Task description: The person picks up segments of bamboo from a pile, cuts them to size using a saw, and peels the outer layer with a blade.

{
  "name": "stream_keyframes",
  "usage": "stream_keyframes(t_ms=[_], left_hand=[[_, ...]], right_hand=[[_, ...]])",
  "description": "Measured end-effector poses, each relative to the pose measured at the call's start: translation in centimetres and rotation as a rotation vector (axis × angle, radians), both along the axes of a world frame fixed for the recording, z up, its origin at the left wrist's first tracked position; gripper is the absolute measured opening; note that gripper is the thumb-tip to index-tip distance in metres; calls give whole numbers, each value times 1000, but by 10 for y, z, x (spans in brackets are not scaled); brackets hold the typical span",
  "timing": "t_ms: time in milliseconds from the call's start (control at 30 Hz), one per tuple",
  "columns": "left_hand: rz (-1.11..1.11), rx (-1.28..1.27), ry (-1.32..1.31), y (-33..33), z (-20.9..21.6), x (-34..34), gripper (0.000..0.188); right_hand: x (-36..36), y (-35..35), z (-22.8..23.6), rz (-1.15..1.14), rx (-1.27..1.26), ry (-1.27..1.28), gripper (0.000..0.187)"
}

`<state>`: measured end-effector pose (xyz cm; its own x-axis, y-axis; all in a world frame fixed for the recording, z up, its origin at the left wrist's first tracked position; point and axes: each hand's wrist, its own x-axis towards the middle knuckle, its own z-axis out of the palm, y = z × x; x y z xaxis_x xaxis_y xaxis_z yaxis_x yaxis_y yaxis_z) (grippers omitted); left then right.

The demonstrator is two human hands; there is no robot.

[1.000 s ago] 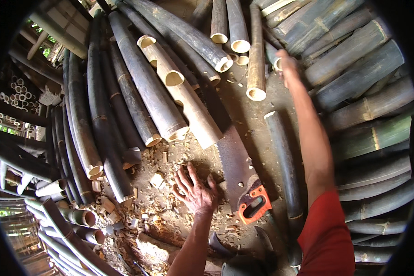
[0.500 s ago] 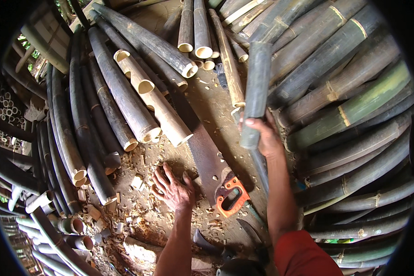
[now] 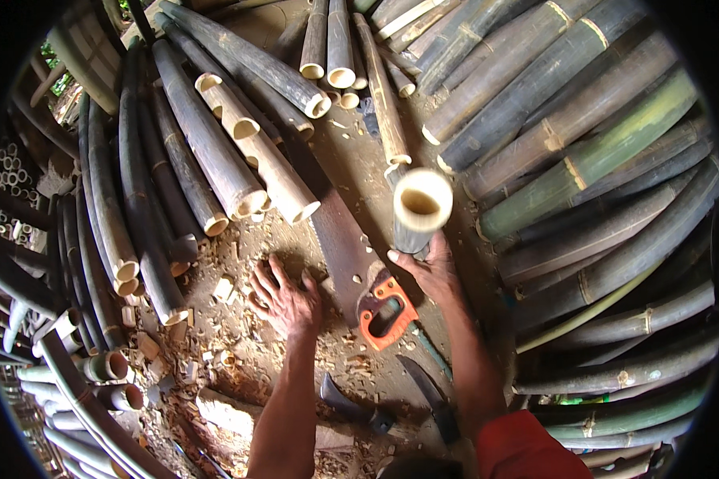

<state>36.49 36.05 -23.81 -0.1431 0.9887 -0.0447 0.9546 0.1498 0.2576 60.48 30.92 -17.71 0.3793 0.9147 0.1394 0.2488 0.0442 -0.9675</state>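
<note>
My right hand (image 3: 433, 267) grips a dark bamboo tube (image 3: 408, 237) by its lower part. The tube's pale cut end, with a hollow centre, faces up toward me. My left hand (image 3: 289, 301), fingers spread and holding nothing, rests on the ground among wood chips. Between the two hands lies a handsaw (image 3: 339, 239), its orange handle (image 3: 388, 314) nearest to me. Beyond it is a peeled bamboo pole (image 3: 276, 172) with notches cut in its side. Close to my forearms lie a short curved blade (image 3: 342, 397) and a longer curved knife (image 3: 430, 393).
Long dark bamboo poles (image 3: 208, 136) fan out at the left, cut ends toward me. A thick stack of bamboo (image 3: 607, 188) fills the right side. More poles (image 3: 340, 48) lie at the far middle. A pale wood block (image 3: 228, 409) sits among chips near my left forearm.
The bamboo tube has tipped from lengthwise, pointing away, to having its open end toward me. My right hand has kept hold of it; my left hand stays spread on the ground.
</note>
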Motion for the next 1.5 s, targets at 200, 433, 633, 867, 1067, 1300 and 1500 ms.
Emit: stream_keyframes(t_ms=[200, 433, 633, 867, 1067, 1300, 1500], left_hand=[[-16, 28, -19, -2, 2, -4, 77], [-27, 128, -56, -5, -10, -5, 76], [-11, 326, -365, -4, -21, -17, 69], [-27, 328, -319, -3, -18, -18, 66], [-19, 144, -155, -4, -11, -10, 73], [-5, 156, -107, -6, -17, 3, 86], [0, 54, -155, -10, 3, 6, 86]], right_hand=[[-37, -58, 51, -97, -185, 373, 61], [-70, -112, 51, -36, -198, 152, 60], [-87, -131, 4, -41, -232, -302, 64], [-124, -118, 2, 77, -330, -663, 74], [-116, -89, 34, 122, -391, 27, 49], [-264, -19, 42, 406, -589, 1243, 68], [-288, -23, 37, 401, -793, 1294, 74]])
